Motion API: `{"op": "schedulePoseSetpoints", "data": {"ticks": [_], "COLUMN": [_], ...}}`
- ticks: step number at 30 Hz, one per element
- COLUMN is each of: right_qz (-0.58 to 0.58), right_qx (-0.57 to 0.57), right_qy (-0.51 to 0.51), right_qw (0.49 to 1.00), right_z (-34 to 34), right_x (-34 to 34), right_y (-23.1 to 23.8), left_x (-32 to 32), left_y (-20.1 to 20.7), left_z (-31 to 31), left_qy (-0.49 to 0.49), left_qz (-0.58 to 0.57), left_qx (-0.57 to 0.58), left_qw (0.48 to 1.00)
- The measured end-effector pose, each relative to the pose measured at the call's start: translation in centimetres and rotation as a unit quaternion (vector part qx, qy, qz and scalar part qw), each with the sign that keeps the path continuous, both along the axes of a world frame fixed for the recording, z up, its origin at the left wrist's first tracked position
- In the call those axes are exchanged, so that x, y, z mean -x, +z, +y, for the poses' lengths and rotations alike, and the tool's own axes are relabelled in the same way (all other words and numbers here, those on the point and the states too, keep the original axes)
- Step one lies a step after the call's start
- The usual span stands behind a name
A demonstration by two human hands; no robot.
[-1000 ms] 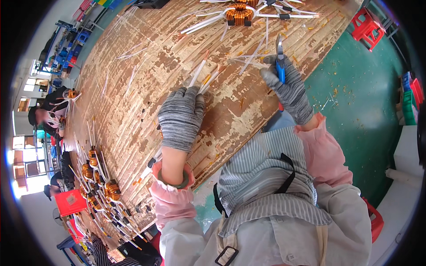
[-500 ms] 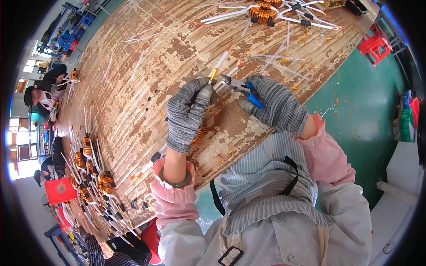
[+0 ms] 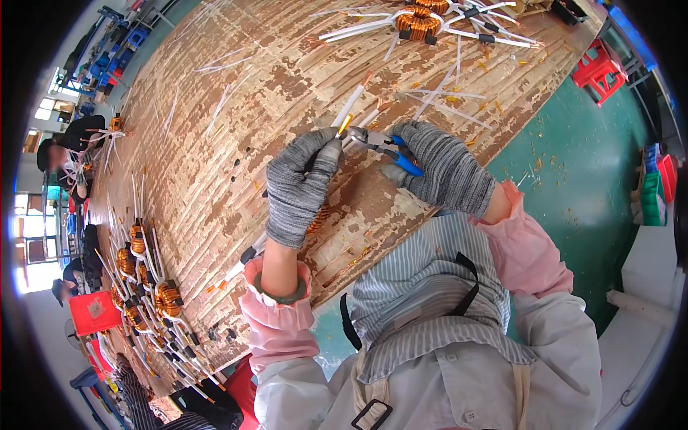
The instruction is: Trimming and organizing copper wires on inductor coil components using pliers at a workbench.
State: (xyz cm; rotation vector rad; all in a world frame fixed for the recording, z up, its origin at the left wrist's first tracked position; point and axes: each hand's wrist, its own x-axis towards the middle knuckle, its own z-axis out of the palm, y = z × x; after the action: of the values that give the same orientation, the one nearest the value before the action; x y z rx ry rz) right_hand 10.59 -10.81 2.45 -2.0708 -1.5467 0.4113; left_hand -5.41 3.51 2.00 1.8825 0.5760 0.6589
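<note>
Copper windings (image 3: 317,220) peek past the left hand (image 3: 297,186) pinching wire (image 3: 350,105); loose strips (image 3: 438,92) lie near the right hand (image 3: 450,168) gripping pliers (image 3: 408,165).

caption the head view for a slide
At a worn table, the gloved left hand holds white-sleeved wires while the right hand holds blue-handled pliers.

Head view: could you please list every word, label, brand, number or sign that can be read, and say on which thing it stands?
No text can be read.
Red square panel: a small mark, too blurred to tell if it is writing.
Blue-handled pliers, white-sleeved lead: no readable marking.
</note>
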Motion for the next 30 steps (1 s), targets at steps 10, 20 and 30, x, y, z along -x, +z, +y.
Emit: {"op": "schedulePoseSetpoints", "data": {"ticks": [10, 20, 30], "right_qz": [-0.087, 0.517, -0.013], "right_qx": [-0.098, 0.043, -0.146], "right_qy": [-0.029, 0.003, -0.049], "right_qw": [0.991, 0.855, 0.988], "right_z": [0.7, -0.1, 0.3], "right_x": [0.7, 1.3, 1.8], "right_y": [-0.4, -0.6, -3.0], "left_x": [-0.2, -0.2, -0.9], "left_y": [-0.5, -0.2, 1.0], "left_z": [0.2, -0.2, -1.5], "left_qy": [-0.023, -0.047, -0.068], "left_qz": [-0.001, 0.008, 0.014], "left_qx": [-0.082, -0.081, 0.003], "left_qw": [0.996, 0.996, 0.998]}}
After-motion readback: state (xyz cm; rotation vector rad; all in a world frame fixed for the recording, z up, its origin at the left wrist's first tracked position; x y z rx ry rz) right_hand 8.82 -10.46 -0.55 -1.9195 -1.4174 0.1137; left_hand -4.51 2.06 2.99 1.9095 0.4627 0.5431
